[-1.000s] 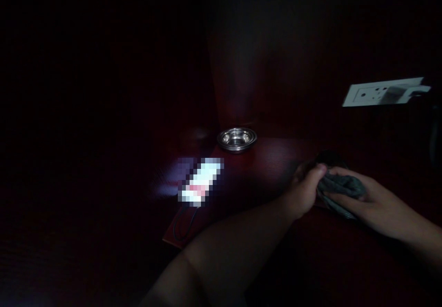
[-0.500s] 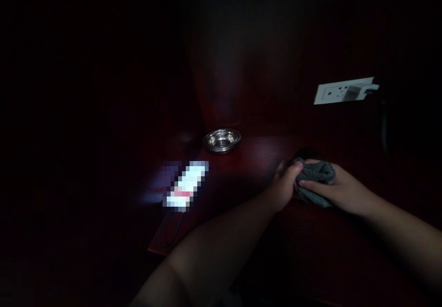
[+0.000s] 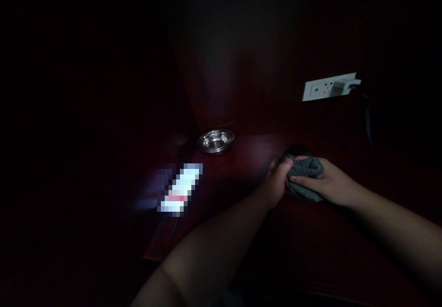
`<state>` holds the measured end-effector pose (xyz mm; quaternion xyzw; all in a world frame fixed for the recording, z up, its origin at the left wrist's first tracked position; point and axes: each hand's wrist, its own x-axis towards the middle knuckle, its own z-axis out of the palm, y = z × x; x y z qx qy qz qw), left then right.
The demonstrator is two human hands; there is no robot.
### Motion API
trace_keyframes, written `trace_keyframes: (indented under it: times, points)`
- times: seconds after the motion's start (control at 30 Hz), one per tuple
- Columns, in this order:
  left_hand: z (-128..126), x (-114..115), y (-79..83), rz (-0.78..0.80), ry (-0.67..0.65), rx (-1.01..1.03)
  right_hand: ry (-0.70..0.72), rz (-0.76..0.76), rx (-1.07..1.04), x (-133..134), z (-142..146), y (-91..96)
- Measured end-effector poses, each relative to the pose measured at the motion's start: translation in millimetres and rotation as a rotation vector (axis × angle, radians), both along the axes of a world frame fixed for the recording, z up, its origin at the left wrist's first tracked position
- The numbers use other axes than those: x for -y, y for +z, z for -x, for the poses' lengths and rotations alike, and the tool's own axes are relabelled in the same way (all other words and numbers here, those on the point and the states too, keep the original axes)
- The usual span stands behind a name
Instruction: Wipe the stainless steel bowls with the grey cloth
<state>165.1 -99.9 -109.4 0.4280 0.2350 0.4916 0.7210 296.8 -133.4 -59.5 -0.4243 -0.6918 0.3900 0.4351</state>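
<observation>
A grey-green cloth (image 3: 305,168) is bunched between my two hands on the right side of the dark tabletop. My left hand (image 3: 278,182) is closed at its left edge, the thumb pressing on the fabric. Around the right side curls my right hand (image 3: 331,182), also closed, with its thumb lying across the cloth. Just behind the cloth shows a dark rounded shape (image 3: 297,149), too dim to name. Whether the cloth covers something is hard to see, though a faint shine shows at its lower edge.
Several nested steel bowls (image 3: 216,142) stand at the back of the reddish-brown table (image 3: 241,164). A lit, pixelated phone-like slab (image 3: 181,189) with a cable (image 3: 165,238) lies near the left edge. A white wall socket (image 3: 328,87) holds a plug. Most surroundings are dark.
The whole view has shifted slightly, so the socket, the bowls and my hands appear a little further left. My hands keep the same hold on the cloth.
</observation>
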Motion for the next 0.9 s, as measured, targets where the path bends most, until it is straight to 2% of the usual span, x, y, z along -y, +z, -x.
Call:
trace_keyframes:
  times: [0.23, 0.43, 0.7, 0.8, 0.9]
  points:
    - [0.8, -0.7, -0.6, -0.038, 0.004, -0.034, 0.006, 0.011, 0.026, 0.8, 1.2, 2.1]
    - [1.2, -1.2, -0.1, -0.005, 0.013, -0.052, -0.014, -0.100, 0.088, 0.5, 2.8, 2.0]
    - [0.8, -0.7, 0.1, 0.028, 0.032, -0.077, 0.003, -0.333, 0.314, 0.2, 2.9, 2.9]
    - [2.2, 0.4, -0.3, 0.006, 0.008, -0.092, -0.062, -0.401, 0.347, 0.8, 5.6, 2.8]
    - [4.7, 2.3, 1.4, -0.026, 0.000, -0.075, -0.191, -0.481, 0.335, -1.4, 5.6, 1.0]
